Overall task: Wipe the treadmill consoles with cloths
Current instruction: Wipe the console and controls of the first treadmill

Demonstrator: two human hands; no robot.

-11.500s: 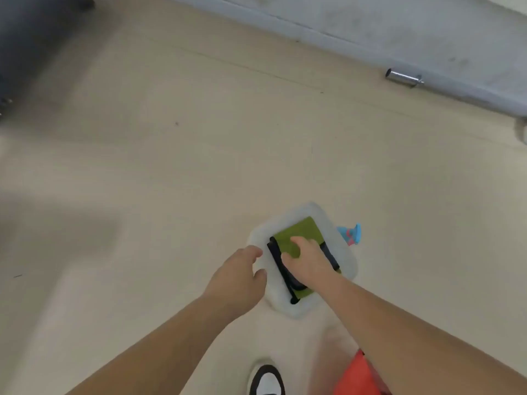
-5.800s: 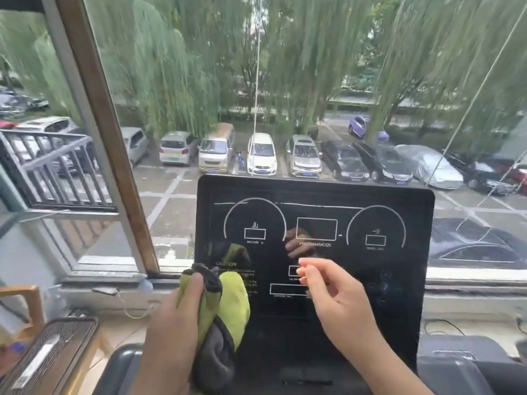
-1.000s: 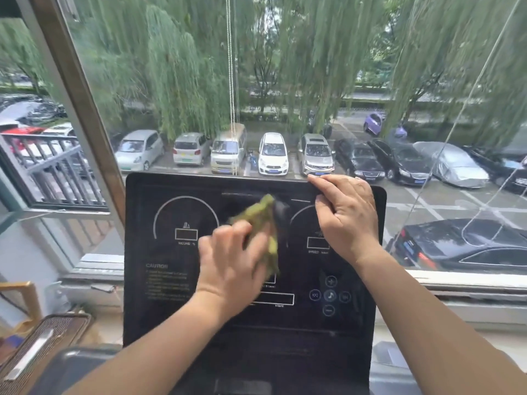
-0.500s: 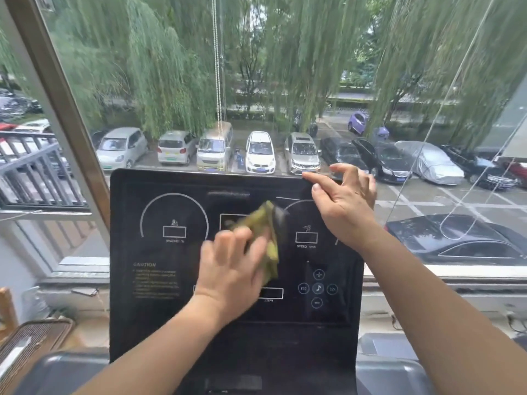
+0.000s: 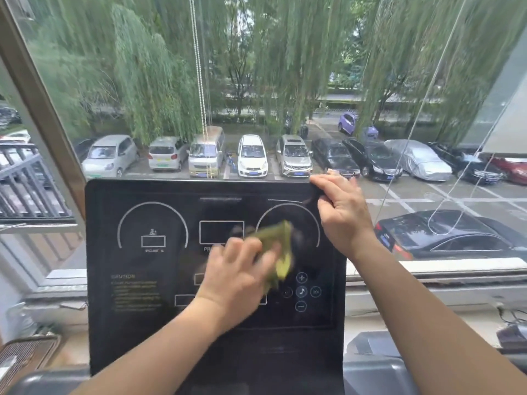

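A black treadmill console (image 5: 148,280) with white dial outlines and button icons stands upright in front of me, before a window. My left hand (image 5: 236,277) presses a yellow-green cloth (image 5: 278,252) flat against the middle-right of the panel, beside the round buttons; hand and cloth are motion-blurred. My right hand (image 5: 340,212) grips the console's top right corner, fingers curled over the edge.
A large window (image 5: 256,81) behind the console looks onto willow trees and a car park. A bead cord (image 5: 199,81) hangs in front of the glass. A white sill (image 5: 427,269) runs behind. A brown ribbed object (image 5: 25,354) sits low left; grey treadmill parts (image 5: 376,369) low right.
My left hand has swept the cloth to the right and slightly down across the panel. My right hand has shifted outward to the console's top right corner.
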